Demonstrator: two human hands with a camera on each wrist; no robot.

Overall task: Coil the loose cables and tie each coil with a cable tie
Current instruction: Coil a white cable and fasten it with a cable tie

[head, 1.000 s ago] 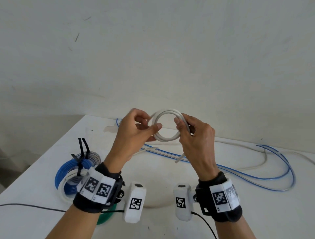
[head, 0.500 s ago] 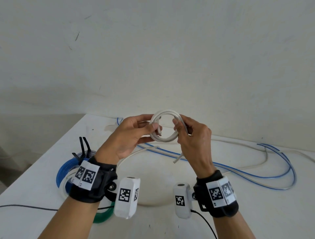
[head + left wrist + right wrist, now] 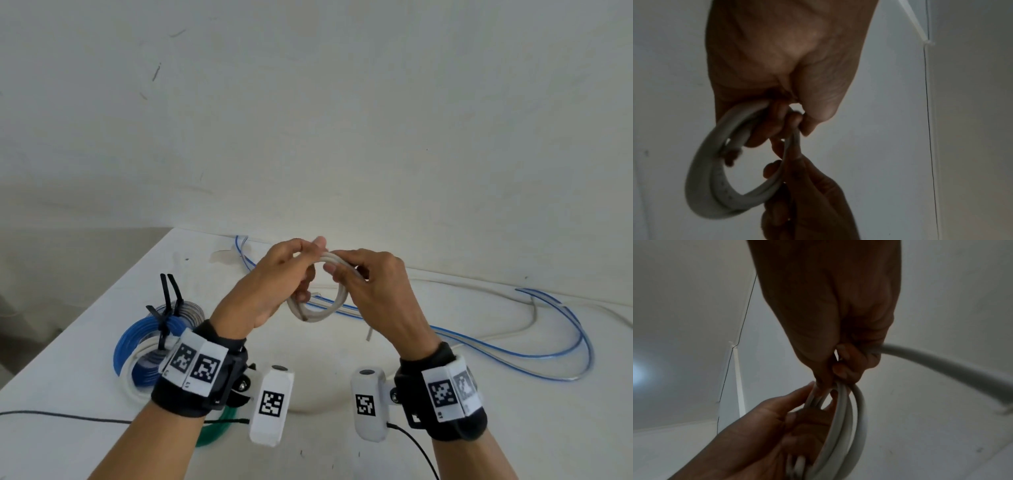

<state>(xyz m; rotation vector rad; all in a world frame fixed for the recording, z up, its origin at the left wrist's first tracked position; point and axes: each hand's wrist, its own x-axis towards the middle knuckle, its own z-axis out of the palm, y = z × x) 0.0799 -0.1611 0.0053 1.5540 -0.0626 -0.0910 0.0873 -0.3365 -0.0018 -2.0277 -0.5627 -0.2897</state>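
above the table (image 3: 342, 442), both hands' white coil (image 3: 325, 313); wrist-view-only, perhaps frayed end (image 3: 730, 154)

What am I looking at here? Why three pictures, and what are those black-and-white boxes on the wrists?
No robot here: a person works with bare hands. The big picture comes from a camera on the head, looking down at a white table. The other two come from small cameras strapped at each wrist, the white boxes with the patterned squares, looking along the hand from below.

Both hands hold one thing: a small coil of white cable, lifted above the table. The left hand pinches one side, the right hand the other, and a loose end sticks out past the right grip.

On the table, at the left, lie finished coils bound with black ties. Behind the hands, loose blue and white cables trail off to the right, not yet coiled.
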